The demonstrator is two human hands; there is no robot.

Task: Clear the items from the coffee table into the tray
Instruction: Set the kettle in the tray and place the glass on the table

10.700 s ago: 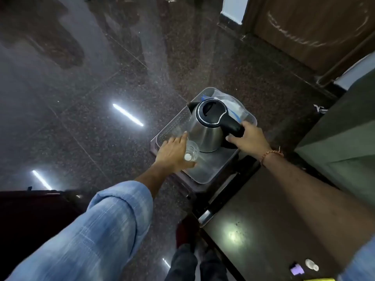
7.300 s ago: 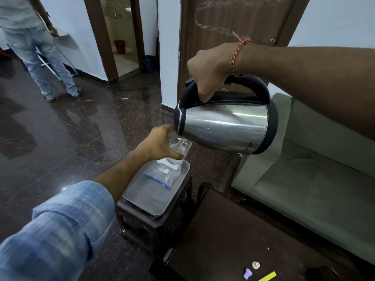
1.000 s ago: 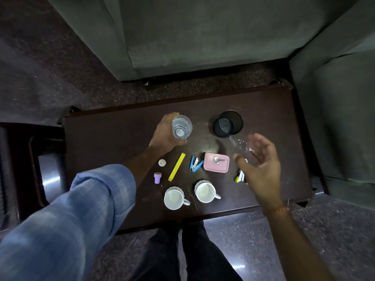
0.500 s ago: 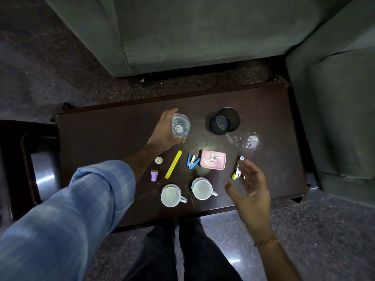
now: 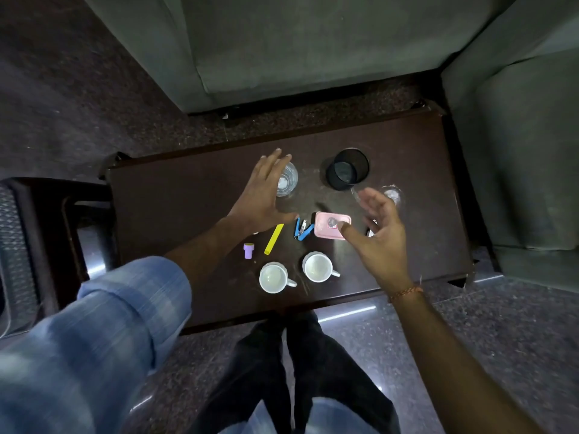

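Note:
I look straight down at the dark coffee table [image 5: 175, 195]. A clear glass of water [image 5: 287, 183] stands on it; my left hand [image 5: 261, 198] hovers just left of it, fingers spread, holding nothing. My right hand [image 5: 377, 233] is open above the table's right part, its thumb over the edge of a pink box [image 5: 330, 225]. A second clear glass [image 5: 392, 195] stands beyond its fingers. Also on the table are a black mesh cup [image 5: 347, 169], blue clips [image 5: 302, 229], a yellow stick [image 5: 273, 239], a purple cap [image 5: 248, 250] and two white mugs [image 5: 274, 277] [image 5: 319, 267].
A grey sofa [image 5: 313, 42] runs along the far side, and another grey seat [image 5: 526, 151] stands at the right. A dark stool with a metal tray [image 5: 94, 264] sits at the left, mostly hidden. My legs [image 5: 300, 386] stand against the near edge.
My left hand has let go of the water glass, which now stands on the table, and has opened beside it. My right hand has moved up over the pink box.

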